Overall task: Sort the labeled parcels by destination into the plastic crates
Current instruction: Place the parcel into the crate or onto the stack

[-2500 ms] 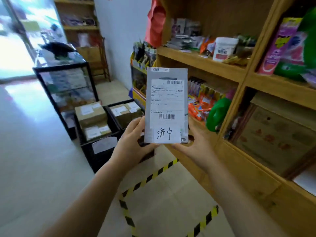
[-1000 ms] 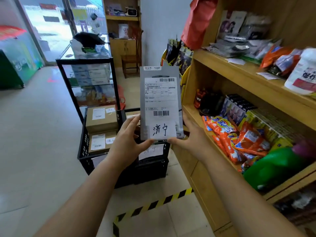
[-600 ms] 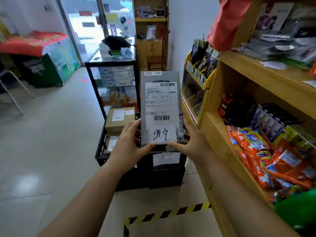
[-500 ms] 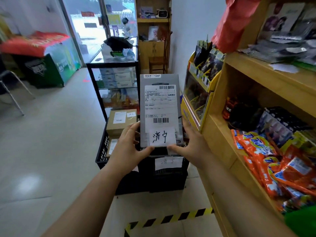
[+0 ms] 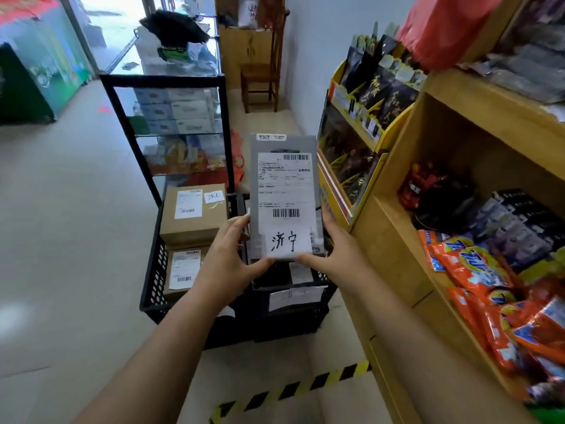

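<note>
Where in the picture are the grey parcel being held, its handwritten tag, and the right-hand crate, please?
grey parcel [image 5: 284, 191]: head view, on its printed shipping label.
handwritten tag [image 5: 286, 241]: head view, on the inked characters.
right-hand crate [image 5: 292, 319]: head view, on its black front wall.

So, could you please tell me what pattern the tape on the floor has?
Yellow and black diagonal stripes on the floor tape, seen in the head view.

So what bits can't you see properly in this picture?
All in the head view:
- Right black crate: its inside, hidden behind the grey parcel that the left hand and right hand hold.
- Crate's paper tag: writing too faint.
- Shipping label: print too small.
- Lower cardboard box: partly under the upper one.
</note>
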